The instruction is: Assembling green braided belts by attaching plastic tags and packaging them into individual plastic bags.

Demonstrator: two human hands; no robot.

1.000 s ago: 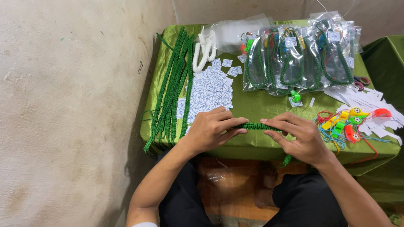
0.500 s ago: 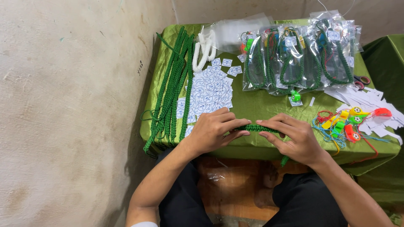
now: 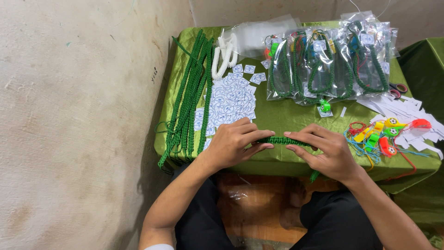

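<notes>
Both hands pinch one green braided cord: the left hand (image 3: 233,143) closes fingers and thumb on its left end, the right hand (image 3: 323,150) grips the other end, a tail hanging off the table's (image 3: 277,115) near edge. It looks like straightening or folding the cord (image 3: 282,140), stretched between them; what follows seems to need even tension. More green cords (image 3: 189,102) lie left, bagged ones (image 3: 323,65) beyond.

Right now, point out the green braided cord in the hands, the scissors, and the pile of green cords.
green braided cord (image 3: 279,140), head view, on the braid showing between the hands.
scissors (image 3: 397,90), head view, on the handle loops.
pile of green cords (image 3: 190,95), head view, mid-length of the bundle.
</notes>
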